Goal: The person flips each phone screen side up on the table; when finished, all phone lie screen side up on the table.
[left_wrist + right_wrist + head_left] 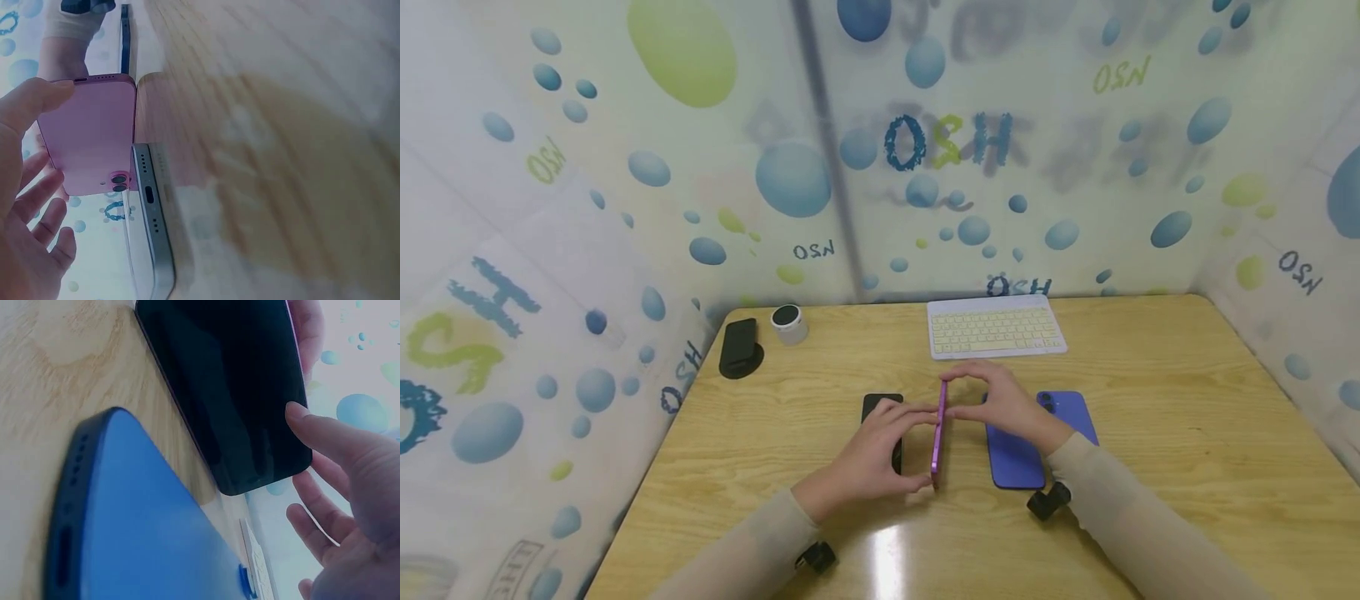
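Observation:
A pink phone is held upright on its long side between both hands, close over the wooden table. My left hand grips it by its near end, the thumb on the near edge, as the left wrist view also shows on its pink back. At the far end, my right hand pinches it, thumb on the dark screen in the right wrist view. Under the left hand lies a dark-faced phone, partly covered. A blue phone lies beneath the right hand and wrist, its back up.
Behind the hands lies a white keyboard. A small white cylinder with a dark top stands at the back left, beside a black device on a round-based stand. Printed curtains enclose the table.

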`<action>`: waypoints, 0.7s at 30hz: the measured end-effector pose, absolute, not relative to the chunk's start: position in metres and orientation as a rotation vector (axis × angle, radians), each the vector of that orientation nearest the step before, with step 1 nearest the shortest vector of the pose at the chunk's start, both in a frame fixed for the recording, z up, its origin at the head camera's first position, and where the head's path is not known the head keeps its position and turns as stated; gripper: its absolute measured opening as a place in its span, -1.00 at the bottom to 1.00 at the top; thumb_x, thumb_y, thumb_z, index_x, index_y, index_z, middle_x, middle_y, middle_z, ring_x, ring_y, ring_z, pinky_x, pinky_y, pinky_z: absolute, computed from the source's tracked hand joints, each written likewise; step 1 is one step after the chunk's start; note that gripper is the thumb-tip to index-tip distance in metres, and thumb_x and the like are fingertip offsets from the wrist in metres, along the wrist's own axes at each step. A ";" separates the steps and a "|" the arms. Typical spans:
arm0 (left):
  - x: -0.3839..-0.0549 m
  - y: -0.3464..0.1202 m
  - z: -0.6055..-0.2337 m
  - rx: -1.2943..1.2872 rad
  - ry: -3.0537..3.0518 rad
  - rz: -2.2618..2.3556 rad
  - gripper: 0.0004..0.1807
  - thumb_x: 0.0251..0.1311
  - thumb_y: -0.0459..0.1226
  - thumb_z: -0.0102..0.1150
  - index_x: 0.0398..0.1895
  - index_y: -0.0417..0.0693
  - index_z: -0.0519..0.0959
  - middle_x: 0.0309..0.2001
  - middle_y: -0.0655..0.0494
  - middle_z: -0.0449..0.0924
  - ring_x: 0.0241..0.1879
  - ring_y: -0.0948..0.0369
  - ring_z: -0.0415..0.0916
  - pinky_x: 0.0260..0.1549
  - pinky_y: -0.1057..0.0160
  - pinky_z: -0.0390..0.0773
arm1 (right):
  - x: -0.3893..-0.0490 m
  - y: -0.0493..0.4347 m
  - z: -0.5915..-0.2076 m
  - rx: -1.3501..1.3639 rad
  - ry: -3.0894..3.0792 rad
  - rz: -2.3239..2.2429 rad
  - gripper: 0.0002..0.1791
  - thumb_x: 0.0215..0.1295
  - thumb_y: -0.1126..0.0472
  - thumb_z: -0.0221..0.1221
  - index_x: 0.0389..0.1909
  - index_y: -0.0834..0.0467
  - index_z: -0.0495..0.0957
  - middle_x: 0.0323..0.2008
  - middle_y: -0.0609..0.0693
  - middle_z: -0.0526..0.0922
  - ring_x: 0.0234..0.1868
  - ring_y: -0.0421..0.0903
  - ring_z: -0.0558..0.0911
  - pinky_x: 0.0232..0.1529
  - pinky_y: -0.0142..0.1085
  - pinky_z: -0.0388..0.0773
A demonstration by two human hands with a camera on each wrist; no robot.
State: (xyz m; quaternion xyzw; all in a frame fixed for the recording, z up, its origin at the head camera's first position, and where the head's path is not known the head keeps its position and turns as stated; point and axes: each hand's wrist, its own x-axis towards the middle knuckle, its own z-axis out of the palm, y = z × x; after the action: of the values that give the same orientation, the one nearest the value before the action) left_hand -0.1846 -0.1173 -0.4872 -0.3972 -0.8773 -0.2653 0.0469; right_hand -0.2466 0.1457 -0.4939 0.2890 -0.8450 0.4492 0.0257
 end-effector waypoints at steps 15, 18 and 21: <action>-0.184 -0.124 -0.487 -1.210 -2.581 -0.786 -0.10 -0.10 0.00 0.63 0.41 0.13 0.47 0.46 0.17 0.44 0.20 0.12 0.39 0.18 0.04 0.46 | -0.251 0.150 -0.502 0.904 -2.758 1.172 -0.38 0.05 0.21 0.56 0.19 0.00 0.61 0.06 -0.06 0.77 0.22 0.04 0.64 0.40 0.32 0.03; -0.184 -0.125 -0.489 -1.186 -2.578 -0.759 -0.12 -0.10 0.00 0.62 0.38 0.13 0.49 0.44 0.18 0.47 0.19 0.12 0.39 0.19 0.06 0.46 | -0.251 0.150 -0.502 0.906 -2.791 1.135 -0.32 0.05 0.23 0.56 0.24 0.00 0.58 0.04 -0.05 0.78 0.21 0.04 0.65 0.40 0.36 -0.04; -0.183 -0.126 -0.490 -1.153 -2.573 -0.735 -0.13 -0.12 0.01 0.62 0.35 0.10 0.53 0.41 0.19 0.50 0.17 0.14 0.40 0.19 0.09 0.46 | -0.252 0.150 -0.503 0.910 -2.813 1.115 -0.27 0.05 0.23 0.56 0.29 -0.02 0.56 0.02 -0.05 0.78 0.22 0.04 0.65 0.41 0.37 -0.08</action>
State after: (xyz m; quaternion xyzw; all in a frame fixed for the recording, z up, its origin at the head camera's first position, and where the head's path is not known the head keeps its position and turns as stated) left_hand -0.1830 -0.1262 -0.4897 -0.3930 -0.8774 -0.2505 0.1137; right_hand -0.2517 0.1497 -0.5032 0.2880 -0.8902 0.3527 -0.0091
